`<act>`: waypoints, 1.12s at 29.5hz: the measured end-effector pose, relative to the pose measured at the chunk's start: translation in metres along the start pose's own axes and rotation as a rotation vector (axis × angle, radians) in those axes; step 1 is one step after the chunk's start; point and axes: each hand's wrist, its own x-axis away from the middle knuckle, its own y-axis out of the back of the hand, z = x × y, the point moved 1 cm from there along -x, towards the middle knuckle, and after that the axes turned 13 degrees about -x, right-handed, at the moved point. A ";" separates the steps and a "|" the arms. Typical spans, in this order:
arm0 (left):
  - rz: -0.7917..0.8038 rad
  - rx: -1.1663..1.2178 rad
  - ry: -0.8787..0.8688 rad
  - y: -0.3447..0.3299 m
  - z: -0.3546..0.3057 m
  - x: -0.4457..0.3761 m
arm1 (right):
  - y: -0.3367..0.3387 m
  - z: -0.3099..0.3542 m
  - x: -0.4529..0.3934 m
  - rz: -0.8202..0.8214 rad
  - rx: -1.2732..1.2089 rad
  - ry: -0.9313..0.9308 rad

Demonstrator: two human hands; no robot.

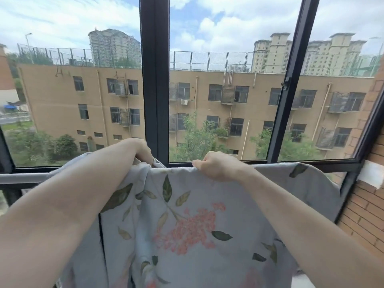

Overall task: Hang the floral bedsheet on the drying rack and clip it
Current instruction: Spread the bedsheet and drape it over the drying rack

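Grey floral bedsheet (187, 215) already drapes over the rail (22, 177), left hand (143, 151) and right hand (216, 166) both gripping its top fold; clipping seemingly remains.

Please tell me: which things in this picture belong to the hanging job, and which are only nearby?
Belong to the job:
floral bedsheet
grey rail that the sheet lies over
left hand and right hand, both gripping its top edge

Only nearby:
window frame
brick wall
white patch on that wall

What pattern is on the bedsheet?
Pale grey bedsheet with pink flower clusters and green leaves, clearest in the head view.
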 end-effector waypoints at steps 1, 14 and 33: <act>-0.025 0.028 0.018 0.003 0.004 0.002 | 0.002 -0.001 -0.001 0.024 0.003 -0.006; -0.157 0.421 0.176 -0.012 0.129 0.038 | -0.002 0.006 -0.006 0.072 -0.057 -0.033; 0.099 0.554 -0.074 -0.069 0.133 0.007 | -0.097 0.143 -0.018 -0.282 0.026 0.033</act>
